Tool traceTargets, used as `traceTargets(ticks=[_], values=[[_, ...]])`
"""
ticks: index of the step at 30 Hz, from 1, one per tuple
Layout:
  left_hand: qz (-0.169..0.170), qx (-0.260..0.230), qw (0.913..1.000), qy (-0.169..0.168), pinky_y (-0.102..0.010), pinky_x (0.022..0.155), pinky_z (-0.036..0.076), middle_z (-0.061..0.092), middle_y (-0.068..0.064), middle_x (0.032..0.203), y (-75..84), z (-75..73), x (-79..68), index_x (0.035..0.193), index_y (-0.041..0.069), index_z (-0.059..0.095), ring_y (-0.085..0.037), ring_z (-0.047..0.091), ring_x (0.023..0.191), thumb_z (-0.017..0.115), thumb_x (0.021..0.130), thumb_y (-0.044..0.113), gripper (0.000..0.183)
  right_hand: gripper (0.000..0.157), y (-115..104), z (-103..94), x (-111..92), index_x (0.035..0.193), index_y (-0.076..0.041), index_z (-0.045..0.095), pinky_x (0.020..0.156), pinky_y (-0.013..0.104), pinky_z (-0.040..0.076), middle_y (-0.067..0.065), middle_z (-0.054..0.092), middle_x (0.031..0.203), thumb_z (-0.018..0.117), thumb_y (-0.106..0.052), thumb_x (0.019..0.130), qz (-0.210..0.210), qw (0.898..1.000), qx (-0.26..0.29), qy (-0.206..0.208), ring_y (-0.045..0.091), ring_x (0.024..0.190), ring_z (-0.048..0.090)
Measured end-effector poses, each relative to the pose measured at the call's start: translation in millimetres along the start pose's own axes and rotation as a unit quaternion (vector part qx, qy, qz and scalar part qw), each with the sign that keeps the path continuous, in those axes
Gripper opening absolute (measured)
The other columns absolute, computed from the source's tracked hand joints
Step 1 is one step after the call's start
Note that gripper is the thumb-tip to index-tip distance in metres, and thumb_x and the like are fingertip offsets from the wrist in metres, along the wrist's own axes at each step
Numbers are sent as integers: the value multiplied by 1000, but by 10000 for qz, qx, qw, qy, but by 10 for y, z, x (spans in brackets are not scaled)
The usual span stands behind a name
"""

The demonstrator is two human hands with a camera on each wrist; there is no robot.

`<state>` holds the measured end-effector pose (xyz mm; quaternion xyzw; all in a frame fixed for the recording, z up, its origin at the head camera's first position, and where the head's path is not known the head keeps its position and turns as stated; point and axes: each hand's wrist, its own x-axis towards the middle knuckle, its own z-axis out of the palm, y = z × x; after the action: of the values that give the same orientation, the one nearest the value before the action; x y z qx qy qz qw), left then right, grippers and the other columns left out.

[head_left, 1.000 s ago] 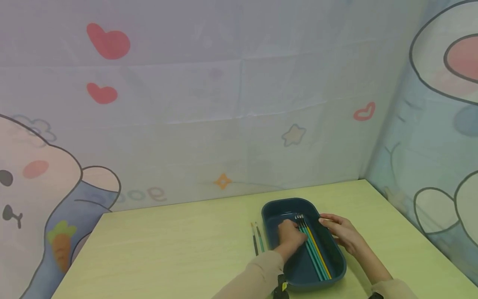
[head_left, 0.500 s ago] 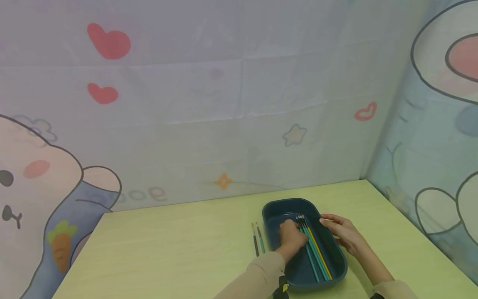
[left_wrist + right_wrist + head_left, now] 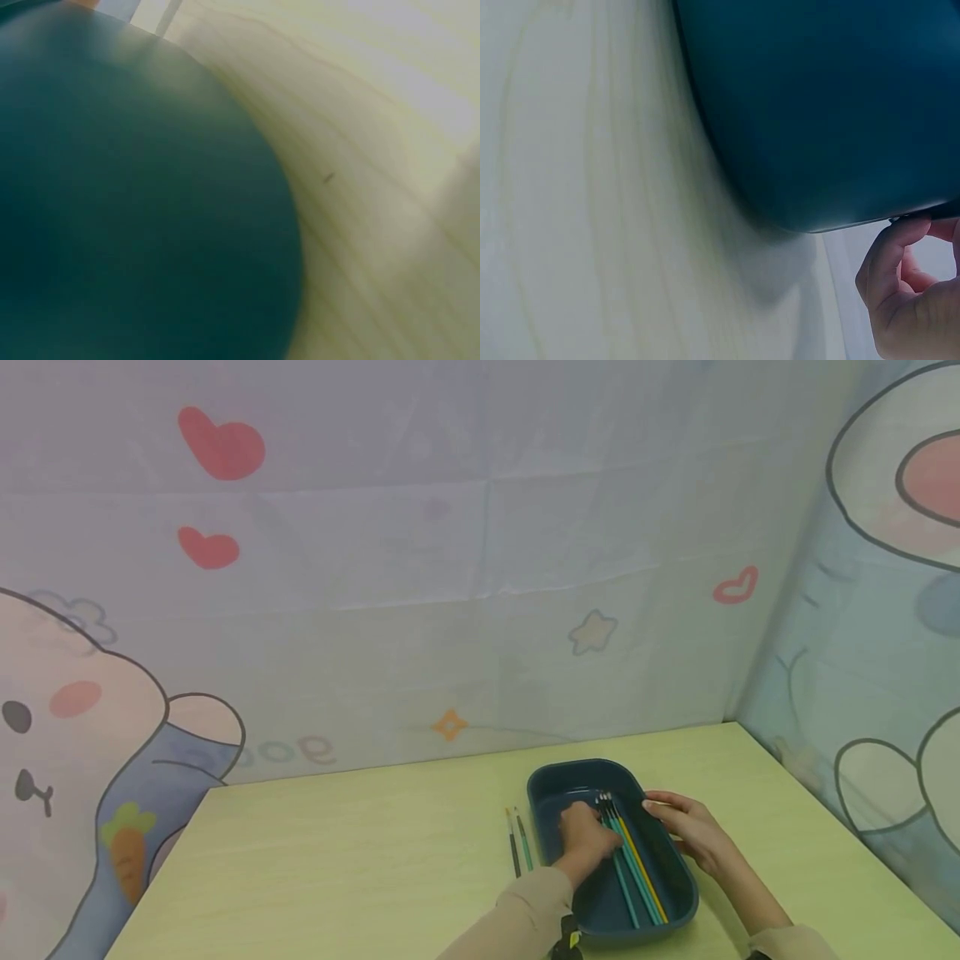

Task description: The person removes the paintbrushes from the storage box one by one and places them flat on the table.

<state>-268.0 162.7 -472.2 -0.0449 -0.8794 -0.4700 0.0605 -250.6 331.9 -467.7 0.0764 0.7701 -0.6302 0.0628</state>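
A dark blue-green rectangular tray [image 3: 588, 897] stands on the table at the right of the head view. My left hand [image 3: 588, 838] reaches down into it, pinching a slim teal-handled paintbrush [image 3: 627, 895]; its fingertips are mostly hidden. Beside this brush lie more teal paintbrushes [image 3: 636, 872] and one with a yellow handle [image 3: 645, 875], tips pointing away from me. On the tray's right rim, my right hand [image 3: 690, 828] grips with thumb and fingers. The left wrist view shows only the tray's outer wall [image 3: 150, 202]. In the right wrist view, fingers [image 3: 889, 259] meet the rim.
Just left of the tray, a dark-handled paintbrush [image 3: 513, 852] and a green-handled one [image 3: 524, 843] lie on the pale wood-grain table [image 3: 360, 860]. A printed cloth backdrop [image 3: 390, 635] rises along the back and right edges of the table.
The near end of the leftmost teal paintbrush in the tray has swung left, apart from the others. Both hands stay nearly in place.
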Motion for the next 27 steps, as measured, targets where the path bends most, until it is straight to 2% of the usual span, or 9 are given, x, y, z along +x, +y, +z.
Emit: traceTargets(ticks=[5,8,11,15,19,22,25,27], values=[[7,67,10000,20,-21,43,35,44,5,53,-8,-7,-11,61,2,63,-10,36,54,82,55,1,19,61,1,1,-2,139,5,41,74,32,57,10,64,120,57,-35,95,-4,10000,-64,12,16,102,64],[38,51,10000,-39,-21,38,24,31,8,48,-5,-4,-18,51,10,49,-10,28,49,78,57,-3,32,61,2,3,-3,139,4,42,75,32,57,11,63,121,57,-35,95,0,10000,-64,29,17,103,64],[84,33,9999,-80,-22,38,13,17,12,48,11,-6,-30,49,17,33,-9,18,46,73,58,-6,47,61,-2,8,-5,139,4,42,75,32,57,10,64,119,58,-35,95,28,10000,-44,56,16,101,64],[106,34,9999,-50,-21,38,11,14,14,48,21,-13,-36,49,19,29,-9,17,45,73,58,-6,50,61,-9,2,-2,139,4,42,74,32,57,8,65,117,57,-35,95,22,10000,-31,67,15,99,64],[-77,-8,10000,-20,-20,35,21,31,10,41,13,-19,-18,48,10,48,-9,29,42,76,57,-4,33,61,-10,1,-6,139,4,42,74,33,57,8,64,118,58,-35,95,-6,10000,-46,53,15,100,64],[-270,-87,9996,-3,-20,37,39,53,1,44,7,-24,-4,64,-1,66,-12,47,37,79,57,-2,14,61,-8,7,-15,139,5,42,74,32,57,8,65,118,58,-34,95,0,10000,-28,40,15,100,65],[-402,-196,9990,-1,-23,45,52,64,-8,55,4,-32,6,81,-6,71,-15,58,38,81,58,1,26,61,-6,6,-13,139,5,41,73,32,58,6,66,115,58,-34,95,-18,10000,1,27,14,97,65],[-510,-300,9982,-33,-24,47,54,67,-10,61,9,-39,11,84,-6,71,-17,60,39,83,59,2,28,61,-6,6,-10,139,5,41,73,32,58,5,67,113,58,-33,95,-20,10000,21,27,14,96,66]])
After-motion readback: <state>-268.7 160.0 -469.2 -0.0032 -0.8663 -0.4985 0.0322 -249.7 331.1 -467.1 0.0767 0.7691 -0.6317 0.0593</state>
